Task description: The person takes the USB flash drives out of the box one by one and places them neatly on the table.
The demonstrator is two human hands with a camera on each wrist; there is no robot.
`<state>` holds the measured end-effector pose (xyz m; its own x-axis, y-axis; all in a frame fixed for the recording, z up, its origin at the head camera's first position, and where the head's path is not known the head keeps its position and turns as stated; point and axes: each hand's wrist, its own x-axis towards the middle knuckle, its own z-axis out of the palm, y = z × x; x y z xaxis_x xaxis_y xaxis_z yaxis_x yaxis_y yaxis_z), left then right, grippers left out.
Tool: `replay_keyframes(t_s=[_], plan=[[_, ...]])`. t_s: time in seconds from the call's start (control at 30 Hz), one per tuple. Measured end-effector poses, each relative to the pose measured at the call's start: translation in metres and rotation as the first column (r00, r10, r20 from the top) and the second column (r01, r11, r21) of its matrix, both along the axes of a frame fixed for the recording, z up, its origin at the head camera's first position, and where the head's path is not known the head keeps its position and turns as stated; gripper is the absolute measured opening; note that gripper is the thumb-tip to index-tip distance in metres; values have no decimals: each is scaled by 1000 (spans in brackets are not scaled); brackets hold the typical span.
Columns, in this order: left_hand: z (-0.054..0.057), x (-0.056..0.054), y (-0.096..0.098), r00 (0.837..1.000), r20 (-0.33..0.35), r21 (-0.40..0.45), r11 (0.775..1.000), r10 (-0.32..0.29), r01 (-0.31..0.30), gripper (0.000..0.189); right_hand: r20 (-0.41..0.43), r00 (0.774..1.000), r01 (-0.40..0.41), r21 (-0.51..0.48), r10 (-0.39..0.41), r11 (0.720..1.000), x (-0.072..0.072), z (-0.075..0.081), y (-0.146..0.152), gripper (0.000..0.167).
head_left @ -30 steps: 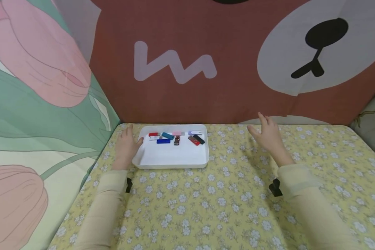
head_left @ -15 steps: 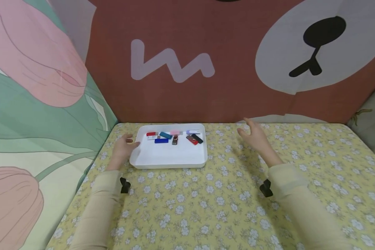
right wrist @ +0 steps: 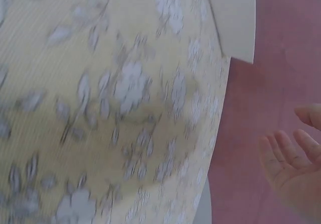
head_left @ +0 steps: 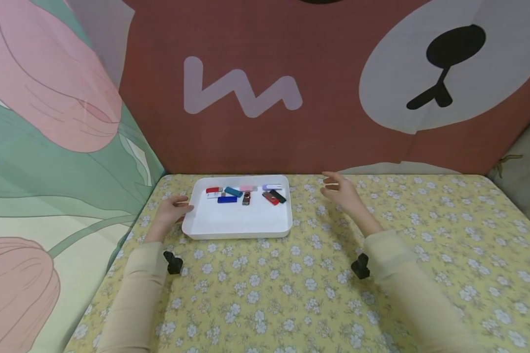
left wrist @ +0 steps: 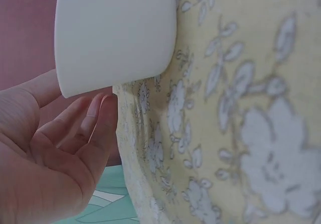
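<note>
A white tray (head_left: pixel 236 223) lies near the table's back edge, left of centre. Several USB flash drives sit in its far half, among them a blue one (head_left: pixel 227 199), a teal one (head_left: pixel 233 191) and a pink one (head_left: pixel 248 188). My left hand (head_left: pixel 170 214) is at the tray's left side, fingers loosely bent. In the left wrist view its thumb passes behind the tray wall (left wrist: pixel 115 38); contact cannot be told. My right hand (head_left: pixel 342 193) hovers right of the tray, apart from it, fingers relaxed and holding nothing.
The table (head_left: pixel 256 299) wears a yellow floral cloth. A reddish-brown cartoon backdrop (head_left: pixel 256 147) rises right behind its back edge, and a tulip-print curtain (head_left: pixel 70 186) hangs along the left. Black camera mounts (head_left: pixel 360 266) sit at both wrists.
My right hand has moved left toward the tray. The left hand's fingers have lowered from pointing up to bending beside the tray's left rim. The view has shifted slightly.
</note>
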<state>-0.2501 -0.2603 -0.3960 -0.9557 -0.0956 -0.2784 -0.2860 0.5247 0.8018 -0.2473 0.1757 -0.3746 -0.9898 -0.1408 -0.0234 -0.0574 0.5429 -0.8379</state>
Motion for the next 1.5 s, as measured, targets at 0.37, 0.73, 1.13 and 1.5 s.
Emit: replay_keyframes(t_s=[0.37,0.73,1.13,1.5], plan=[[-3,-3,1,999,41,11,1000,13,-14,52,5,1000,-13,-24,13,1000,-6,-12,-24,55],[-3,-5,3,998,30,28,998,48,-49,50,-5,1000,-8,-71,8,997,-12,-15,-44,50],[-8,-4,-1,995,-5,22,995,97,-97,46,-8,997,-75,-83,75,994,-16,-15,-76,49],[-9,-3,-4,998,0,104,993,59,-59,47,7,993,-115,-42,115,993,-24,-16,-97,45]])
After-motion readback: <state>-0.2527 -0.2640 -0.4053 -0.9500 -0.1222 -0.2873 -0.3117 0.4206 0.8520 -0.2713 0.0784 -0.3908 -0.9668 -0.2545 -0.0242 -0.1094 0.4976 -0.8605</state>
